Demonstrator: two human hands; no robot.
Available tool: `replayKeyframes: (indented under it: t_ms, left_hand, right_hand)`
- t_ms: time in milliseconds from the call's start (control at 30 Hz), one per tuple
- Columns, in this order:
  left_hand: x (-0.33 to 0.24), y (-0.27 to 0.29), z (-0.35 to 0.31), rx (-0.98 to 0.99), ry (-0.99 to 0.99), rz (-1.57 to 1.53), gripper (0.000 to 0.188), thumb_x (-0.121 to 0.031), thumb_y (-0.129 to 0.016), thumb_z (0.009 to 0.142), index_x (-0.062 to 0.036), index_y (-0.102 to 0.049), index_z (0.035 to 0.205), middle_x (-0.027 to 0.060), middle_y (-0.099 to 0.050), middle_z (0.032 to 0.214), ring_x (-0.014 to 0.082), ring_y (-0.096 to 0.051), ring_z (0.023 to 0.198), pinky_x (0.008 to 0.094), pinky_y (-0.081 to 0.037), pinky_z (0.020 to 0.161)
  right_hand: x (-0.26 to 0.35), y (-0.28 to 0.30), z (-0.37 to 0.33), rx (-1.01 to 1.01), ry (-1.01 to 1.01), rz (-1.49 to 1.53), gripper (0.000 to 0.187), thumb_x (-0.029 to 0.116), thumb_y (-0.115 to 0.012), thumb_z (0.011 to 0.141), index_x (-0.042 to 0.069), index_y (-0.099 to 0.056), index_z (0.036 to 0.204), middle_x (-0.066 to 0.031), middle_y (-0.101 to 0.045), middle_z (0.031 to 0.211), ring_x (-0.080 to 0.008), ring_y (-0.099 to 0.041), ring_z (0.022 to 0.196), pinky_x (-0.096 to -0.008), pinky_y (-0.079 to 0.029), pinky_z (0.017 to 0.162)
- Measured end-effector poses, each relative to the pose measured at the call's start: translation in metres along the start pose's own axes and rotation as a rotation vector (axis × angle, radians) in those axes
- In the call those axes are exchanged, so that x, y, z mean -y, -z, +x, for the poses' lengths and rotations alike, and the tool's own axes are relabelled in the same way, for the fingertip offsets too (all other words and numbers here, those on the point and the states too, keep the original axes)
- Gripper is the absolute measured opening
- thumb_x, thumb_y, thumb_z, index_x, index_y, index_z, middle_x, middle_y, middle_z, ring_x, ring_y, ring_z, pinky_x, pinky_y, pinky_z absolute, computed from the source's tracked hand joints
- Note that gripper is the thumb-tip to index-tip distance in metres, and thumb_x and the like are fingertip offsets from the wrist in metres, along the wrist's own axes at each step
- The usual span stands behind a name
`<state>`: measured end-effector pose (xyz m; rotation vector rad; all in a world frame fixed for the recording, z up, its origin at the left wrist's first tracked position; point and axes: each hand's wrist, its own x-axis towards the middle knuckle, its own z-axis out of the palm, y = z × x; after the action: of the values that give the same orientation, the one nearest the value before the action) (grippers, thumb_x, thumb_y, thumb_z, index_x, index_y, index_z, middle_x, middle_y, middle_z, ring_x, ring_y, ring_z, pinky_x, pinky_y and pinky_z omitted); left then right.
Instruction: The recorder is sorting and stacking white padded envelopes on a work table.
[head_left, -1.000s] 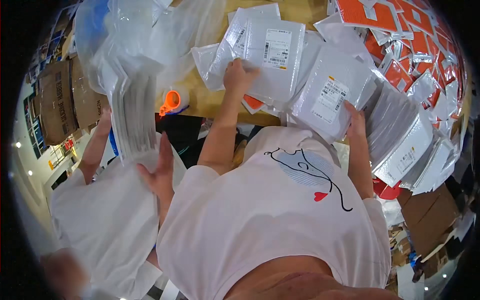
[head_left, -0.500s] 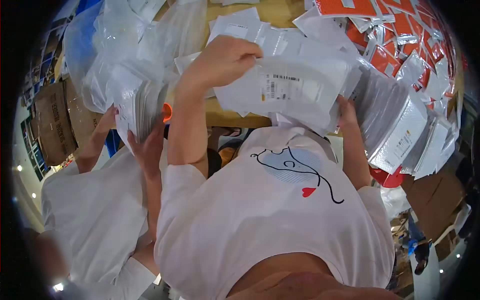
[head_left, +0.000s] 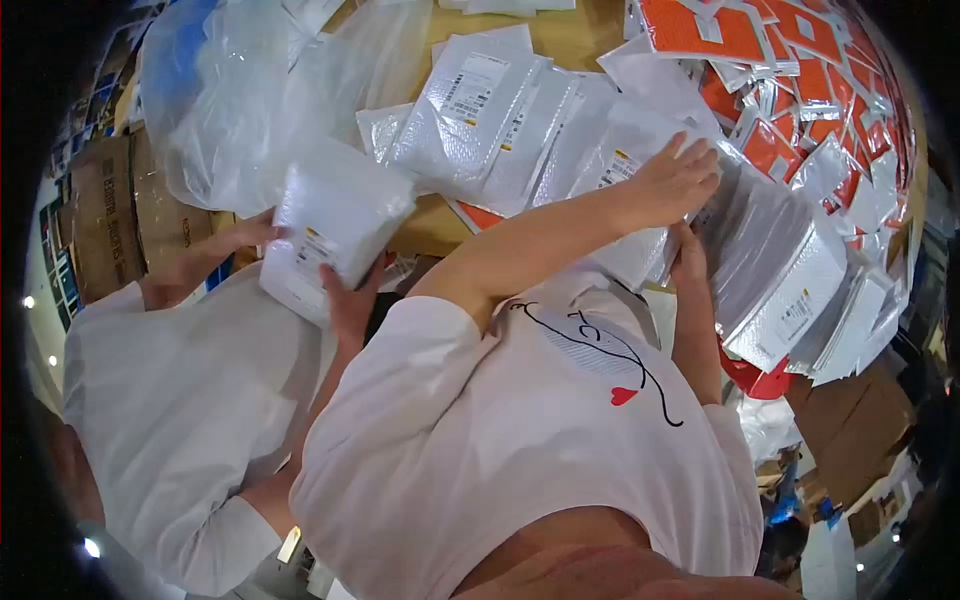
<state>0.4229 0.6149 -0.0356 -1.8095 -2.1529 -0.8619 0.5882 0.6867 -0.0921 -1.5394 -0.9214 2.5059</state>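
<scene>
Fingers spread, my left hand (head_left: 680, 182) reaches across to the right and lies over the upper right end of a row of white padded mailers. The white mailer (head_left: 625, 160) beside it carries a printed label. Just below, my right hand (head_left: 690, 256) grips the lower right edge of a white mailer; its fingertips are partly hidden. Further left on the table, labelled padded mailers (head_left: 465, 95) lie overlapping. A thick stack of mailers (head_left: 785, 260) leans right of my right hand.
At left, a co-worker's hands (head_left: 350, 300) hold a stack of white mailers (head_left: 335, 225). Clear plastic bags (head_left: 240, 110) lie behind them. Orange packets in clear wrap (head_left: 710, 30) are heaped at the far right. Brown cardboard boxes (head_left: 105, 215) stand at left.
My left hand has let go of a mailer's upper left corner and moved right, over the row's right end. The co-worker's stack has tilted and shifted right.
</scene>
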Motion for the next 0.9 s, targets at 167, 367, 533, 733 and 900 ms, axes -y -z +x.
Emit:
replayKeyframes:
  t_ms: [167,367,533,733,900]
  left_hand:
    - [0.083,0.032,-0.086,0.028,0.612,0.037,0.049,-0.026,-0.064,0.077,-0.0031,-0.052,0.119,0.0203,-0.048,0.129,0.0367,-0.048,0.115,0.0442,-0.037,0.098]
    - [0.176,0.111,-0.192,0.091,1.351,0.265,0.072,-0.041,-0.063,0.078,-0.0007,-0.04,0.133,0.0241,-0.037,0.139,0.0345,-0.036,0.13,0.0432,-0.027,0.108]
    - [0.177,0.133,-0.19,0.349,1.465,0.188,0.069,-0.038,-0.066,0.077,-0.0028,-0.042,0.131,0.0176,-0.054,0.121,0.0303,-0.052,0.112,0.04,-0.04,0.095]
    - [0.18,0.158,-0.198,0.23,1.394,-0.49,0.04,-0.023,-0.065,0.079,-0.0039,-0.056,0.114,0.006,-0.063,0.093,0.018,-0.058,0.081,0.0289,-0.045,0.075]
    - [0.157,0.243,-0.114,0.169,1.154,-0.815,0.014,-0.008,-0.057,0.085,-0.0034,-0.063,0.097,-0.0008,-0.06,0.085,0.0081,-0.05,0.076,0.0203,-0.041,0.07]
  right_hand:
    - [-0.003,0.0,0.006,-0.059,0.058,-0.198,0.044,0.019,-0.069,0.08,0.002,-0.052,0.116,-0.0134,-0.06,0.104,-0.0217,-0.057,0.09,-0.0299,-0.045,0.079]
    - [0.001,-0.016,-0.001,-0.094,0.088,-0.213,0.043,0.015,-0.069,0.08,0.003,-0.051,0.117,-0.0131,-0.06,0.104,-0.0216,-0.057,0.088,-0.0314,-0.046,0.078]
    - [0.0,-0.012,0.004,-0.071,0.091,-0.258,0.046,0.014,-0.07,0.078,0.003,-0.05,0.118,-0.0132,-0.06,0.103,-0.0226,-0.057,0.087,-0.0327,-0.046,0.078]
    - [0.003,-0.023,-0.001,-0.098,0.094,-0.257,0.048,0.013,-0.071,0.077,0.001,-0.051,0.119,-0.013,-0.062,0.099,-0.0216,-0.058,0.084,-0.0314,-0.047,0.075]
    - [0.001,-0.004,0.008,-0.1,0.074,-0.223,0.05,0.011,-0.07,0.076,0.001,-0.05,0.121,-0.0147,-0.061,0.103,-0.0227,-0.058,0.086,-0.0327,-0.047,0.078]
